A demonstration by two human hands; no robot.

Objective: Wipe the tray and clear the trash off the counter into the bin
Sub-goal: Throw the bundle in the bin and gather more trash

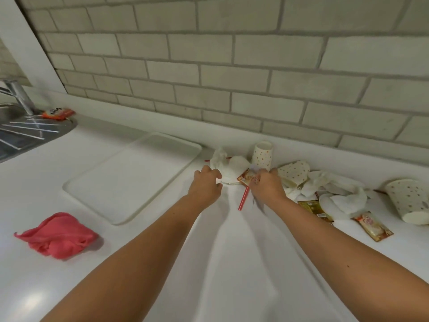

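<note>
A white tray (130, 180) lies bare on the white counter (232, 252). To its right is a pile of trash: crumpled white napkins (233, 167), a red straw (243, 199) and an orange snack wrapper (245, 177). My left hand (205, 184) curls its fingers and thumb on the near edge of the napkins. My right hand (267, 185), blurred, pinches the snack wrapper, and the red straw sticks out from under it. A pink cloth (58, 235) lies crumpled at the near left. No bin is in view.
More trash runs right along the tiled wall: an upright dotted paper cup (262, 156), a crushed cup (293, 173), a cup on its side (408, 203), more napkins (336, 194), two wrappers (373, 226). A sink (14, 129), faucet and orange packet (58, 113) sit far left.
</note>
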